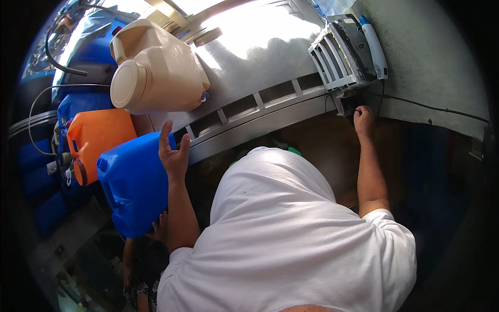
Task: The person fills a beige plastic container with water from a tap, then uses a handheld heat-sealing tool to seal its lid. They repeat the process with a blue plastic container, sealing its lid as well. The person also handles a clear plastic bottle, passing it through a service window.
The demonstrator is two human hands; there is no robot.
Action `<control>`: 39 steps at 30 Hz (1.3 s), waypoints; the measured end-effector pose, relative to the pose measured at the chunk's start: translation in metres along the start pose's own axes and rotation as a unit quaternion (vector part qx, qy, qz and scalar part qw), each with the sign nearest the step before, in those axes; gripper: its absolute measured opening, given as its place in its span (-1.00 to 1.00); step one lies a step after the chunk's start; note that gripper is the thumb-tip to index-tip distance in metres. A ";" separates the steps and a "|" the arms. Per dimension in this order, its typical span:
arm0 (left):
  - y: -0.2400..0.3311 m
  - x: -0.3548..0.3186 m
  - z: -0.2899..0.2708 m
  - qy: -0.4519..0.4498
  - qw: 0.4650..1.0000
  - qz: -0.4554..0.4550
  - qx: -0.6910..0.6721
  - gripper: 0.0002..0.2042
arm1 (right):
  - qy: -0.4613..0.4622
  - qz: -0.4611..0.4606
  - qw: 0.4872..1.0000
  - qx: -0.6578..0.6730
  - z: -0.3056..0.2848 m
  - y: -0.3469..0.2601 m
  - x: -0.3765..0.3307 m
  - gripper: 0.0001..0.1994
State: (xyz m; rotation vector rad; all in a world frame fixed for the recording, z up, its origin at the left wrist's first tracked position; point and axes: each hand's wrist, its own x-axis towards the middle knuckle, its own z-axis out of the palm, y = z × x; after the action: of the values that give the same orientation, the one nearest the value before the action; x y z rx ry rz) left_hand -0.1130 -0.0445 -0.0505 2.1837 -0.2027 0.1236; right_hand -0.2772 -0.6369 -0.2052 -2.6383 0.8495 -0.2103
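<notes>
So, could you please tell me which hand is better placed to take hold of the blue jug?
Probably the left hand: it looks empty and open beside the blue jug, while the right hand is far off, by the grey slatted unit.

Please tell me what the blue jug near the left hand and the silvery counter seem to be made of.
Blue jug: very likely plastic, smooth with a slight sheen; its rounded, moulded-looking shape suggests this. Silvery counter: probably stainless steel, satin finish; its grey surface throws blurred glare, but the exact metal stays open.
</notes>
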 end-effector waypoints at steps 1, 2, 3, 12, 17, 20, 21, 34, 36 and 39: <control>0.005 -0.004 0.012 -0.049 0.998 -0.020 -0.023 -0.40 | -0.004 -0.069 0.997 -0.028 -0.010 -0.030 -0.010 -0.89; 0.013 -0.007 0.025 -0.101 0.993 -0.043 -0.047 -0.40 | -0.041 -0.120 0.992 -0.014 -0.019 -0.064 -0.020 -0.94; 0.020 -0.006 0.037 -0.161 0.986 -0.026 -0.031 -0.38 | -0.095 -0.136 0.985 0.047 -0.025 -0.102 -0.031 -0.92; 0.059 0.042 0.031 -0.378 0.912 -0.051 -0.152 -0.47 | -0.221 -0.414 0.824 0.317 -0.082 -0.400 -0.056 -0.89; 0.059 0.055 -0.032 -0.115 0.977 0.176 -0.038 -0.69 | -0.319 -0.456 0.792 0.252 -0.107 -0.473 -0.052 -0.90; 0.053 0.065 -0.057 -0.106 0.956 0.272 -0.037 -0.69 | -0.328 -0.483 0.780 0.226 -0.111 -0.503 -0.054 -0.87; 0.049 0.067 -0.064 -0.147 0.957 0.225 -0.107 -0.73 | -0.321 -0.465 0.786 0.252 -0.109 -0.512 -0.054 -0.85; 0.000 0.130 -0.145 -0.190 0.826 -0.090 -0.524 -0.68 | -0.079 -0.363 0.884 0.284 -0.058 -0.575 -0.037 -0.85; -0.001 0.148 -0.156 -0.165 0.847 -0.086 -0.497 -0.57 | 0.056 -0.460 0.861 0.209 -0.059 -0.593 -0.017 -0.88; 0.000 0.178 -0.151 -0.067 0.944 -0.018 -0.324 -0.47 | 0.129 -0.532 0.824 0.145 -0.058 -0.618 0.012 -0.93</control>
State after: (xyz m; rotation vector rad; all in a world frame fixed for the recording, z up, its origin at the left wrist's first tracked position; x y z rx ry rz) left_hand 0.0597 0.0603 0.0660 1.5362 -0.2410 -0.1030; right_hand 0.0483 -0.1948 0.0838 -2.4903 -0.6577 -0.8961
